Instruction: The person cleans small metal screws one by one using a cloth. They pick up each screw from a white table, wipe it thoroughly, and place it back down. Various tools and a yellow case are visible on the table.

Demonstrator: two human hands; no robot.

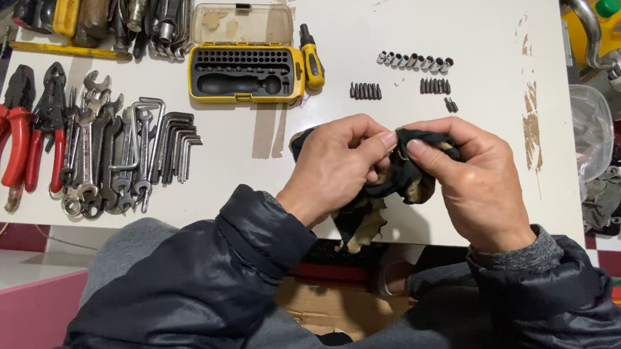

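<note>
Cloth, dark and stained, sits bunched between our left hand and right hand above the white tabletop. Both grips pinch it shut. We judge it soft, light and limp, best held by gathered folds.

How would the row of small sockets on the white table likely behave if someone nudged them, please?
The sockets look like short metal cylinders lying on their sides, so they would probably roll or scatter. The table looks smooth, so they may slide. Being small, they seem light and fiddly to pick up.

left hand, right hand, fingertips pinched together
</note>
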